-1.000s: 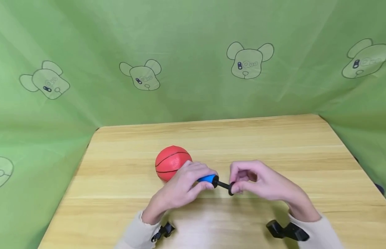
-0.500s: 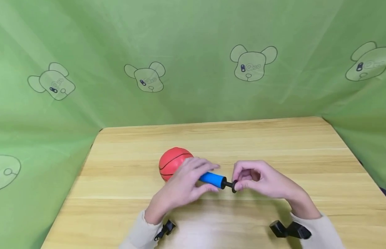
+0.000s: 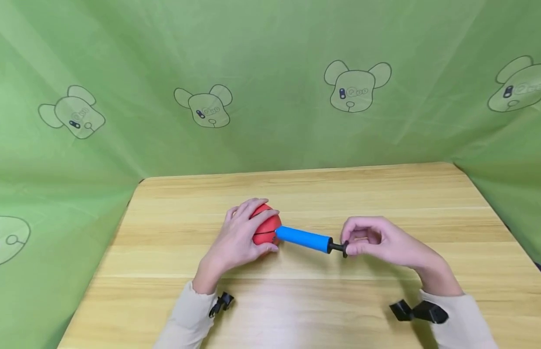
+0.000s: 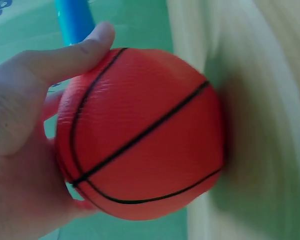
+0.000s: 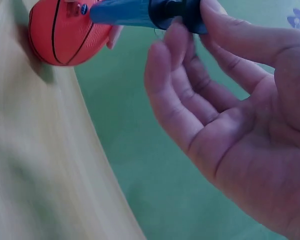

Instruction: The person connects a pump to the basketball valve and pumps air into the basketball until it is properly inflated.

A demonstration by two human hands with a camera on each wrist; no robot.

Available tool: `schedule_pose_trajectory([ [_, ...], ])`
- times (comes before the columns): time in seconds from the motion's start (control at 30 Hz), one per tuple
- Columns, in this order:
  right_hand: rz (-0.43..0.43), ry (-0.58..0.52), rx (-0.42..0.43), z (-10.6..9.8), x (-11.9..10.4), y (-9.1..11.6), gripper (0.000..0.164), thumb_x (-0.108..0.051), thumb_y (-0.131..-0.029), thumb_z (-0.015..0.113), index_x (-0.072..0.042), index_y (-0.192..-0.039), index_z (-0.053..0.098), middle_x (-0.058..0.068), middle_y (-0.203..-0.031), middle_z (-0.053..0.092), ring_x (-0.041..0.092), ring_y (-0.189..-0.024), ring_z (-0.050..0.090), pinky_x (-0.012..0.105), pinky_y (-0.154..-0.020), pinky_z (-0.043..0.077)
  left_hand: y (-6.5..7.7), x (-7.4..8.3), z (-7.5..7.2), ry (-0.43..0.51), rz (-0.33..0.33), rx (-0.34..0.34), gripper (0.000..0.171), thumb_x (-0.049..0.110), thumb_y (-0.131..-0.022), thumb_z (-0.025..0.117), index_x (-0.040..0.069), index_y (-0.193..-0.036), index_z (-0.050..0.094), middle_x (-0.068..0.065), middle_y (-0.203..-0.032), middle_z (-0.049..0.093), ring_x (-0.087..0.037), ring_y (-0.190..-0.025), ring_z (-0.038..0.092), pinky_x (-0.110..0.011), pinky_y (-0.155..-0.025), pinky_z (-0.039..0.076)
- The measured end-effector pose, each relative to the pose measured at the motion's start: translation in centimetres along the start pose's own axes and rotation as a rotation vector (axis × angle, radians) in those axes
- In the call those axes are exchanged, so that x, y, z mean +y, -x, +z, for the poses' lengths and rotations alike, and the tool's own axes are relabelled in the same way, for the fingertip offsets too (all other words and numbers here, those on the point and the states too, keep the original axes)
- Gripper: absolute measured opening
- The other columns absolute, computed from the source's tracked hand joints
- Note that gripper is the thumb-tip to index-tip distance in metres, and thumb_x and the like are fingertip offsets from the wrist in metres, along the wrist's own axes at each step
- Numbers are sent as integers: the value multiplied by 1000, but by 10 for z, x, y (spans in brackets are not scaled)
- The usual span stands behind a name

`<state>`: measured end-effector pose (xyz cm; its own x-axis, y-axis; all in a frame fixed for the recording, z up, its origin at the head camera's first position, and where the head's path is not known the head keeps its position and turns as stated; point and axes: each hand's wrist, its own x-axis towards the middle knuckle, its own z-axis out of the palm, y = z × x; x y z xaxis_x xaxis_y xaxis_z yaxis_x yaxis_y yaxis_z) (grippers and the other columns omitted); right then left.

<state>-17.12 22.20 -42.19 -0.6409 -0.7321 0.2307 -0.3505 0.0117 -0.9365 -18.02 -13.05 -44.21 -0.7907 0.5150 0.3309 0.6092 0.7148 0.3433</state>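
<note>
A small red basketball [image 3: 267, 231] with black seams rests on the table, and my left hand [image 3: 233, 237] grips it from the left, fingers over the top and thumb along the near side. In the left wrist view the thumb presses on the ball [image 4: 145, 135] near the end of the blue pump. That blue hand pump [image 3: 302, 239] runs rightward from the ball, its narrow tip right at the ball's surface in the right wrist view. Between thumb and fingertips, my right hand [image 3: 385, 242] pinches the black handle [image 3: 345, 249]; a short length of black rod shows.
The pale wooden table [image 3: 270, 300] reaches to a green curtain [image 3: 270, 131] printed with mouse faces at the back and sides. Black camera mounts sit on both wrists, above light sleeves [image 3: 187, 310].
My left hand has let go of the pump barrel and moved left onto the basketball. The ball has shifted right, and my right hand has moved right and slightly away with the pump handle.
</note>
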Motion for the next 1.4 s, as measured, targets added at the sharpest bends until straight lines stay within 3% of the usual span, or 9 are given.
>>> schedule_pose_trajectory([
  [0.23,67,-47,38,-8,8,5,19,12,-94,63,-1,-108,65,18,-116,67,29,-104,69,38,-83,59,-3,2,7,-29,-24,15,68,43,-79,89,22,-138,62,-9,-150,48,-31,-138,40,-56,-103,33],
  [0.63,54,-91,28,-5,5,4,18,15,-94,62,1,-106,64,18,-109,67,26,-95,72,41,-80,59,-2,0,11,-60,-17,32,63,46,-81,86,24,-135,63,-6,-147,50,-29,-136,42,-54,-101,34],
  [1.2,60,-56,30,-2,4,3,17,13,-94,63,0,-105,65,23,-99,67,29,-88,73,36,-78,59,-1,-1,11,-59,-36,37,62,48,-82,84,26,-136,63,-2,-149,47,-28,-137,40,-53,-101,34],
  [1.4,28,-57,23,-1,3,3,19,14,-95,61,1,-108,64,21,-99,68,29,-87,72,36,-78,59,-1,-2,12,-59,-34,42,62,48,-82,84,26,-136,63,-2,-148,47,-28,-137,40,-52,-101,34],
])
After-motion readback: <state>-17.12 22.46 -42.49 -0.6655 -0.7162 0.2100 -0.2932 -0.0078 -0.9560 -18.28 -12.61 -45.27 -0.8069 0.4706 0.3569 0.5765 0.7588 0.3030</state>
